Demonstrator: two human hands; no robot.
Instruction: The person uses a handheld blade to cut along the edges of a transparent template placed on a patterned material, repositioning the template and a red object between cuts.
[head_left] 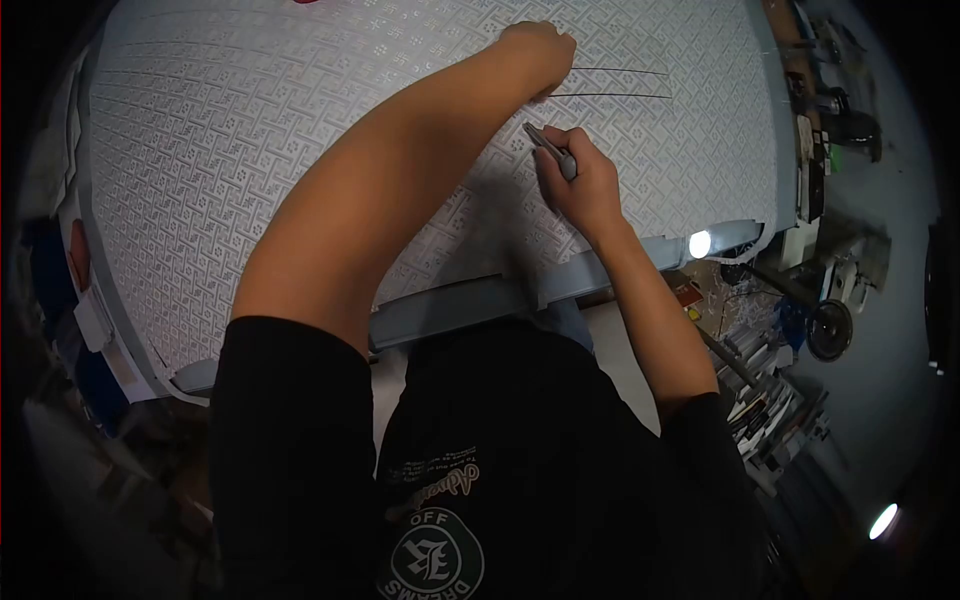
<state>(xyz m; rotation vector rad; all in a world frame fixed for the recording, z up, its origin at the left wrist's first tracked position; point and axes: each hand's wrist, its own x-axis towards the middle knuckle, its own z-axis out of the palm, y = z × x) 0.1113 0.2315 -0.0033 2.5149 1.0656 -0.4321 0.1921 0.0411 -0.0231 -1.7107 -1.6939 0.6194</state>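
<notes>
My left hand point(543, 58) is closed low over the patterned cloth point(250, 170), and two thin dark strands point(625, 83) run out from it to the right, nearly parallel. Its fingers are mostly hidden by the back of the hand. Closer to my body, my right hand point(582, 185) grips a small grey metal hand tool point(555, 156). The tool's narrow tip points up and left, toward my left wrist and below the strands. Its exact kind does not show.
Grey clamp-like strips point(460, 306) hold the cloth along the near table edge. A bright lamp point(699, 244) shines at the right corner. Beyond it stand cluttered shelves with papers point(770, 400) and a dark round object point(830, 330). A red item point(305, 1) shows at the top edge.
</notes>
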